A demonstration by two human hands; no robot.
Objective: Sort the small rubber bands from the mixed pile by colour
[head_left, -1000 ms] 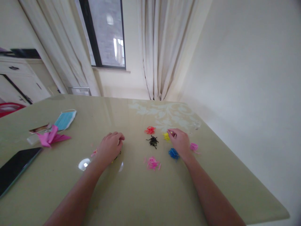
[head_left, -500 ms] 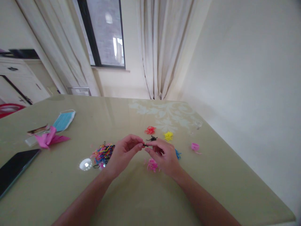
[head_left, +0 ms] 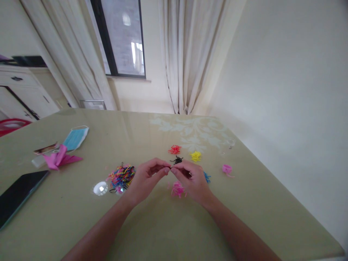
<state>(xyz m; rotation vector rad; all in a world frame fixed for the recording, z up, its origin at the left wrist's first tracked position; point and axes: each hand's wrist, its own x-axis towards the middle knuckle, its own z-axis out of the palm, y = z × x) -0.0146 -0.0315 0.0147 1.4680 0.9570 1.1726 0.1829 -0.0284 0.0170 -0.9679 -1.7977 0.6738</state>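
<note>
The left hand (head_left: 146, 180) and right hand (head_left: 193, 181) meet above the table (head_left: 152, 232), thumbs and forefingers pinched nearly closed. Between the 2 sets of fingertips is a small dark piece (head_left: 170, 168), gripped from both sides; only a sliver shows (most of it is covered by the fingers), so its full shape cannot be told. The other fingers of each hand are loosely curled.

Just beyond the pinch lies a pile of black bands (head_left: 178, 159), its near part hidden by the right hand. Farther off are a red pile (head_left: 174, 149) and, to its right, a yellow pile (head_left: 195, 156). A blue pile (head_left: 207, 177) shows partly past the right hand's outer edge, and a pink pile (head_left: 178, 189) lies nearer the person, below the fingertips in view. Beside the left hand sits a mixed heap of many-coloured bands (head_left: 121, 176). A pink coil (head_left: 227, 169) rests apart, to the right.
</note>
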